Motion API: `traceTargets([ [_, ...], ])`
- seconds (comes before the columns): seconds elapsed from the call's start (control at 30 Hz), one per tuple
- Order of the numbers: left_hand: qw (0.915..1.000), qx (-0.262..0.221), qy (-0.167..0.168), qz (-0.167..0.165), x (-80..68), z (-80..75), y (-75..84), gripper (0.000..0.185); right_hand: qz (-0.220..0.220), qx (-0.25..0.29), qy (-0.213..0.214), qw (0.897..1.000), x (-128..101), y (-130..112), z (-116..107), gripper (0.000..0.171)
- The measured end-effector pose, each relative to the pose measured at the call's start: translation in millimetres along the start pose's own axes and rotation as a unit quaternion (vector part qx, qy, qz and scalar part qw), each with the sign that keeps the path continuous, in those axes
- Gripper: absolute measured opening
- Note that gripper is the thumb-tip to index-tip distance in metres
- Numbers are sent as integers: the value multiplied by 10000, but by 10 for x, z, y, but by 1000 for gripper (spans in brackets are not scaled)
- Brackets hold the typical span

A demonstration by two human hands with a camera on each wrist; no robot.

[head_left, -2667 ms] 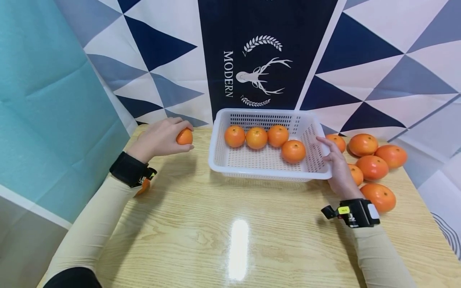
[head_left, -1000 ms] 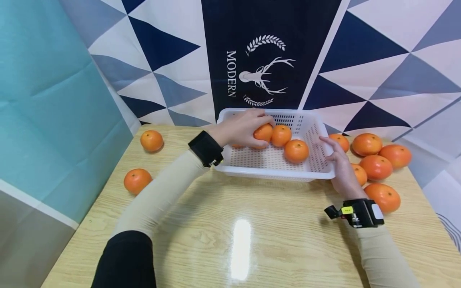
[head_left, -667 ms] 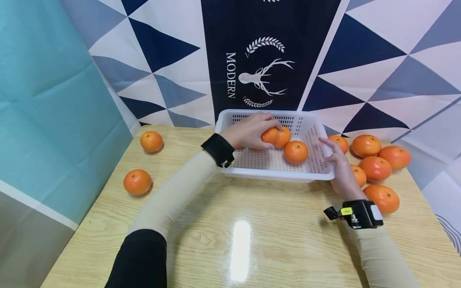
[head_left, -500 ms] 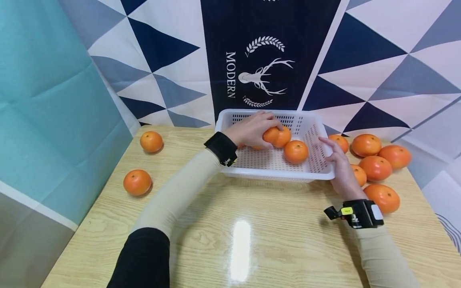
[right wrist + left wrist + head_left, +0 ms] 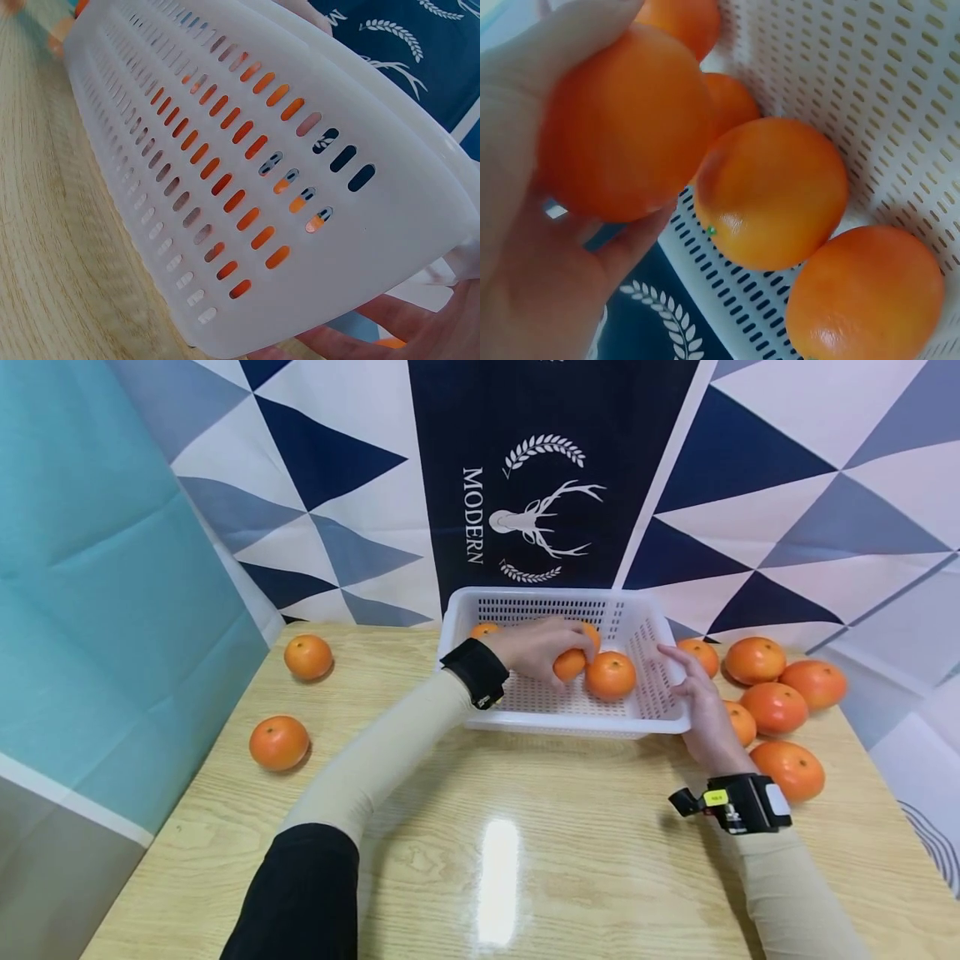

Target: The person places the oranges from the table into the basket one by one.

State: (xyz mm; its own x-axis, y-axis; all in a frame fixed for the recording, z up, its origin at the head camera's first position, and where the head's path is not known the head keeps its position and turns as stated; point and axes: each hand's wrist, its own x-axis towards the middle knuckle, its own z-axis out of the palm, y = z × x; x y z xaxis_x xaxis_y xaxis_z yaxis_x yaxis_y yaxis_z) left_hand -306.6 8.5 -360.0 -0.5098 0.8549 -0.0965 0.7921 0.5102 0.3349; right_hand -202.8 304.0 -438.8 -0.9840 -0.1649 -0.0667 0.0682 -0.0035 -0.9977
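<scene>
L hand point(image 5: 542, 647) was right down in the white basket point(image 5: 570, 723), its grip curled round the held orange point(image 5: 569, 666), thumb on the near side, fingers over the far side. That fruit sat just L of the front-R orange point(image 5: 611, 677) and partly hid the rear orange point(image 5: 591, 635) behind it; couldn't tell if it touched the basket floor. The back-L orange point(image 5: 484, 629) peeked out past the hand. L wrist cam had four others in there besides the held one.

R hand point(image 5: 707, 714) was on the basket's R end, grip holding the rim, thumb + one finger over the top; R wrist cam had more fingers outside by the corner, and orange colour showing thru the slotted wall point(image 5: 375, 232).

Basket stood upright on the wooden tabletop point(image 5: 600, 860), near the patterned backdrop point(image 5: 322, 452) w/ its deer print point(image 5: 536, 522). Far L, well apart from the basket: upper-L orange point(image 5: 308, 657) and lower-L orange point(image 5: 279, 743), gap b/w them. Over R, a cluster of six fruits point(image 5: 775, 708) lay round the R hand, one part-hidden by it. Each wrist wore a black unit: L unit point(image 5: 475, 672), R unit point(image 5: 746, 804). Teal cloth point(image 5: 97, 593) hung far L.
</scene>
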Motion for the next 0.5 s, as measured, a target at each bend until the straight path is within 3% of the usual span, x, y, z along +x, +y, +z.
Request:
traceTargets([
  [0.2, 9992, 204, -342, 66, 43, 47, 8, 55, -31, -34, -62, 10000, 8, -20, 2, 74],
  [0.5, 9979, 285, -536, 221, 173, 135, 21, 61, 38, 74, -5, 10000, 9, -9, 11, 74],
])
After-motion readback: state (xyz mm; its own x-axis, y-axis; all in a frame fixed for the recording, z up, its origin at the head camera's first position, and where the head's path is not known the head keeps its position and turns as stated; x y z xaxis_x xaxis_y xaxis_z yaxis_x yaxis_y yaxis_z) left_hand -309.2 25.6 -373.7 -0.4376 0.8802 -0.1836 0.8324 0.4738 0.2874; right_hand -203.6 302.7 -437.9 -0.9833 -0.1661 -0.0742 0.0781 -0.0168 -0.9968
